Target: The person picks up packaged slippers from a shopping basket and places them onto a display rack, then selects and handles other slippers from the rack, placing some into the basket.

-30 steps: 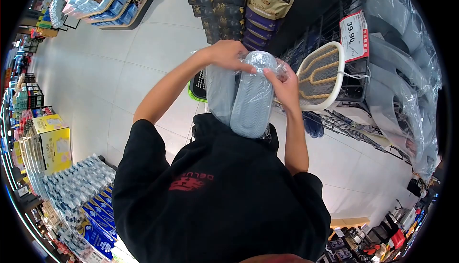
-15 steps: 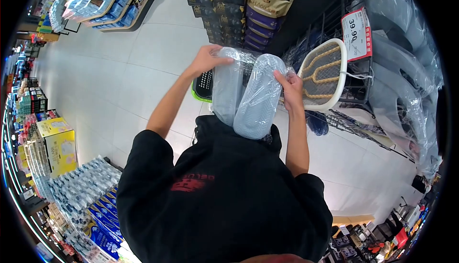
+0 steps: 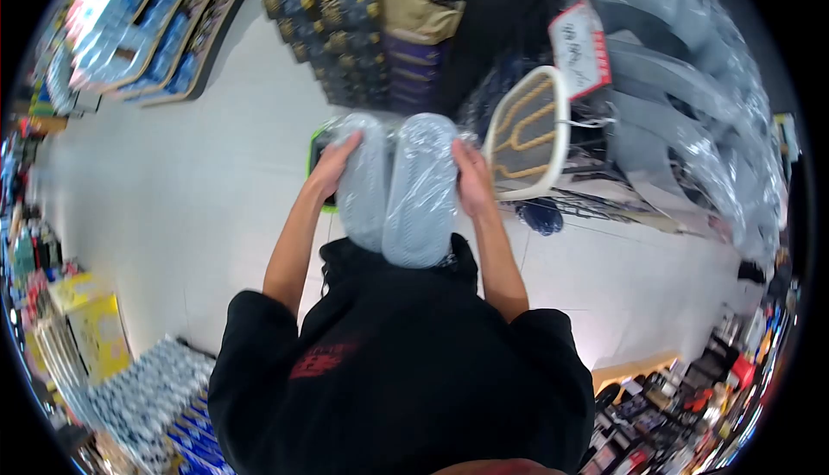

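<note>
A pair of pale grey-blue slippers [image 3: 420, 190] in clear, shiny plastic is held side by side in front of my body. My left hand [image 3: 335, 164] grips the outer edge of the left slipper [image 3: 363, 186], its fingers partly hidden. On the other side, my right hand [image 3: 472, 180] has hold of the right slipper's outer edge through the wrap. Behind the left slipper shows part of a basket with a bright green rim [image 3: 313, 160].
To the right, a rack carries plastic-wrapped grey goods [image 3: 648, 112], a white-framed woven piece [image 3: 557, 129] and a price sign [image 3: 579, 47]. Dark packs [image 3: 345, 34] and purple bags [image 3: 418, 65] stand ahead. Shelves [image 3: 186, 52] are at upper left, stacked packs [image 3: 147, 389] at lower left.
The two slippers now lie closer together and more parallel. My left hand has slid down to the left slipper's outer side. The surroundings have shifted left in view.
</note>
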Demonstrator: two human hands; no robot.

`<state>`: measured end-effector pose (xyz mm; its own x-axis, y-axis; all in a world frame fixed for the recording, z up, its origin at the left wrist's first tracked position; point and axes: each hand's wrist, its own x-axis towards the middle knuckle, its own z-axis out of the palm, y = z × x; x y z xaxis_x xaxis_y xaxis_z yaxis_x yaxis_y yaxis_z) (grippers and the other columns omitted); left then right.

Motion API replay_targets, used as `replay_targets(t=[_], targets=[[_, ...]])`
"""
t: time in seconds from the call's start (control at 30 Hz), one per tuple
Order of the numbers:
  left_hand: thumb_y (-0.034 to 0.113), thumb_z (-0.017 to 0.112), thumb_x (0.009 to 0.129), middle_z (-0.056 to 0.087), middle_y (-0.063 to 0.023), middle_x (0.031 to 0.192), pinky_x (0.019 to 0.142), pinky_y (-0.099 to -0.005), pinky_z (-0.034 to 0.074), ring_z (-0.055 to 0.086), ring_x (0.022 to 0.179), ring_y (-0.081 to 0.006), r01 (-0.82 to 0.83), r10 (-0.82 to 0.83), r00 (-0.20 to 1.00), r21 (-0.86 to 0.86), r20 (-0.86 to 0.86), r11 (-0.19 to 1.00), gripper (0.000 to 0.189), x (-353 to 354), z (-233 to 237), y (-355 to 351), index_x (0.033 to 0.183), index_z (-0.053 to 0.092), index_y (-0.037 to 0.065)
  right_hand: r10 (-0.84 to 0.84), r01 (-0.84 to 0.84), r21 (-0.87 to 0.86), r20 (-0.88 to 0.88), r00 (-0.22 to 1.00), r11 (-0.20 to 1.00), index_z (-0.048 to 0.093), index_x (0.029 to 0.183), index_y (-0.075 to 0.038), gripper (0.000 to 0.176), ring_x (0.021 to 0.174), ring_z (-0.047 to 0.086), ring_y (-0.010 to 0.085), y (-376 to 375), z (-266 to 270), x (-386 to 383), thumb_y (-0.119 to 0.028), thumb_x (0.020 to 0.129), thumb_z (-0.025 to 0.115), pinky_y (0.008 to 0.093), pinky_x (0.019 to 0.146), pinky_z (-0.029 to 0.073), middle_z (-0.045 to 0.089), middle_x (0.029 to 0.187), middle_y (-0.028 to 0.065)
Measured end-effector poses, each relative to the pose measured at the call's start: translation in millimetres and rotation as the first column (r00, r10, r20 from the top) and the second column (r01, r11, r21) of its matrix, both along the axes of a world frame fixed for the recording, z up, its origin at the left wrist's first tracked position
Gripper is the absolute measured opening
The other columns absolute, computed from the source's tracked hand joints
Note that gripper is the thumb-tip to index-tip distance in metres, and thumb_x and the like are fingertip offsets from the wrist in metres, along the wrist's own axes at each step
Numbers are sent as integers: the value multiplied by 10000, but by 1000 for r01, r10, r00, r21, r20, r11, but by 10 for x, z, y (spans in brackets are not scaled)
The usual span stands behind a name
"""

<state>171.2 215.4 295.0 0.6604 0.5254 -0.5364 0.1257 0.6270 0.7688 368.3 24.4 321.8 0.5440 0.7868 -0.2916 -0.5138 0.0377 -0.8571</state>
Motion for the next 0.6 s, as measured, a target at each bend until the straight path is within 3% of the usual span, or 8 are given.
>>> replay_targets(t=[0.13,0.2,0.23,0.33,0.37,0.43,0.5,0.6], targets=[[389,642,937,650,-98,1132,918,-370,501,623,1034,-198,-70,70,998,167,5,983,498,-63,86,-7,1225,575,-12,57,33,-230,373,926,973,461,1400,18,547,1173,553,188,-223,380,-114,-318,985,575,301,1013,408,580,1298,143],[381,663,925,651,-66,1083,877,-343,504,621,986,-173,-125,104,990,239,98,963,464,-147,327,-6,1195,584,12,11,220,-141,865,502,965,480,1384,20,620,1207,558,242,-468,945,-249,-287,892,698,301,1014,420,570,1307,204],[389,687,906,648,-51,1054,854,-329,501,617,959,-159,-152,105,983,335,153,930,470,-233,360,57,1182,586,23,-39,199,-40,924,381,979,547,1304,37,568,1090,613,223,-624,1131,-266,-266,858,726,285,919,467,614,1233,199],[434,745,849,635,-18,991,803,-297,482,594,903,-123,-207,77,962,513,264,833,507,-408,788,127,1135,593,45,-267,23,266,958,109,964,698,1012,51,340,806,698,215,-1300,1483,-21,-213,807,755,298,718,539,712,932,177],[449,749,840,634,-26,1020,830,-310,483,597,934,-136,-207,35,952,551,305,809,544,-505,864,193,1158,584,40,-404,125,401,915,4,908,697,879,50,276,730,689,231,-1414,1692,59,-210,803,748,326,666,538,702,755,145],[464,754,830,634,-35,1050,857,-323,484,600,966,-148,-201,-22,938,595,346,778,582,-658,1000,340,1180,575,36,-479,387,552,834,-275,739,683,872,48,310,705,633,265,-1693,1852,309,-240,794,767,345,654,507,681,780,136],[515,702,856,616,-70,1156,930,-365,477,595,1062,-187,-336,25,890,617,456,712,671,-676,1166,427,1267,521,16,-253,492,504,834,-489,710,654,941,21,377,807,611,254,-1873,2115,639,-198,708,853,345,744,483,660,874,120],[523,609,919,562,-108,1297,1018,-404,438,553,1180,-228,-409,40,831,561,555,720,699,-399,1788,358,1364,445,9,-115,534,424,849,-516,732,603,990,-17,482,879,574,240,-1912,2418,1109,-143,633,902,342,801,454,602,951,97]])
